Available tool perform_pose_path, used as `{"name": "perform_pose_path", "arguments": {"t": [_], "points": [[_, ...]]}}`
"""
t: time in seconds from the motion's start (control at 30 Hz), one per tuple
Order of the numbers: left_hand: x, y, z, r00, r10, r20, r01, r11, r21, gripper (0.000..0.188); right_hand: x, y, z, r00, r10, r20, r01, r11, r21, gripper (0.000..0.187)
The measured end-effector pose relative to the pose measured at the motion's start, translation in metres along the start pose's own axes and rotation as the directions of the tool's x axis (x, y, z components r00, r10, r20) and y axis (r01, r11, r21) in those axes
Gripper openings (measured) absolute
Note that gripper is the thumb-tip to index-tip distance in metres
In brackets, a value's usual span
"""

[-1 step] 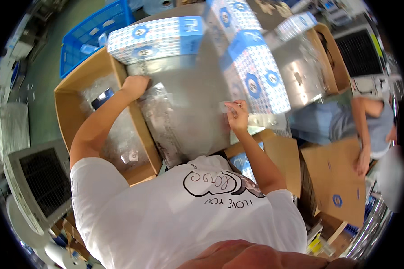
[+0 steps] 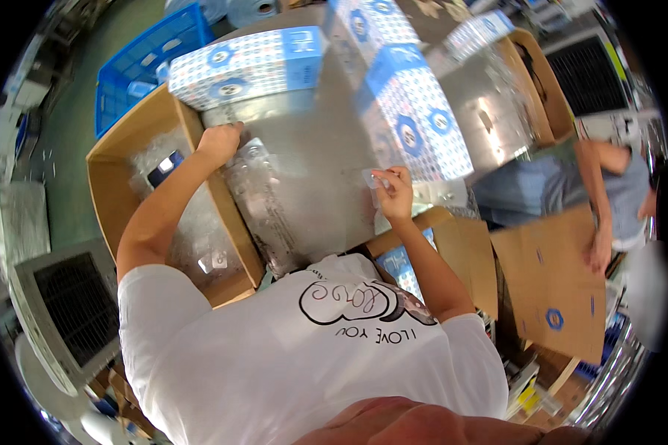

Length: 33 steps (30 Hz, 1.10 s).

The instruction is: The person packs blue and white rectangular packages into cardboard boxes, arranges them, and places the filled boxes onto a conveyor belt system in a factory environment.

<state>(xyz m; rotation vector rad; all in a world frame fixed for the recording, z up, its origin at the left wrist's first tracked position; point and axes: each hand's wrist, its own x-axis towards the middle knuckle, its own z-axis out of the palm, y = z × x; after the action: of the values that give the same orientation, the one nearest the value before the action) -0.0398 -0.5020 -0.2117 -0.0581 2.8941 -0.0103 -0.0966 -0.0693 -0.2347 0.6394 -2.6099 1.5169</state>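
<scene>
Our right hand pinched a small clear plastic piece between thumb and fingers, over the grey table and near a blue-and-white box. Our left hand lay beyond the far side of a cardboard box, its fingers curled; we could not tell whether they gripped anything. Clear plastic packaging lay on the table, just beside that cardboard box. To our right, a co-worker's hand was at a brown cardboard panel.
</scene>
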Motion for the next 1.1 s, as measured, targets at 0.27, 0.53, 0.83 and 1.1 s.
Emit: {"name": "perform_pose_path", "arguments": {"t": [0.27, 0.53, 0.83, 1.1], "points": [[-0.008, 0.353, -0.027, 0.732, 0.676, 0.085, 0.275, -0.179, -0.945, 0.039, -0.170, 0.052, -0.186, 0.945, 0.319, -0.065, -0.324, 0.898, -0.297, 0.033], [-0.013, 0.479, 0.006, 0.639, 0.754, 0.153, -0.028, 0.221, -0.975, 0.054, -0.204, 0.053, -0.220, 0.860, 0.428, -0.278, -0.495, 0.832, -0.251, 0.021], [-0.007, 0.400, 0.038, 0.671, 0.723, -0.164, -0.734, 0.617, -0.283, 0.060, -0.011, -0.037, -0.210, 0.902, -0.216, -0.374, 0.085, 0.938, -0.337, 0.042], [-0.015, 0.461, 0.071, 0.460, 0.855, -0.238, -0.705, 0.189, -0.683, 0.060, 0.072, -0.010, -0.165, 0.905, 0.345, 0.249, -0.227, 0.887, -0.403, 0.101]]}}
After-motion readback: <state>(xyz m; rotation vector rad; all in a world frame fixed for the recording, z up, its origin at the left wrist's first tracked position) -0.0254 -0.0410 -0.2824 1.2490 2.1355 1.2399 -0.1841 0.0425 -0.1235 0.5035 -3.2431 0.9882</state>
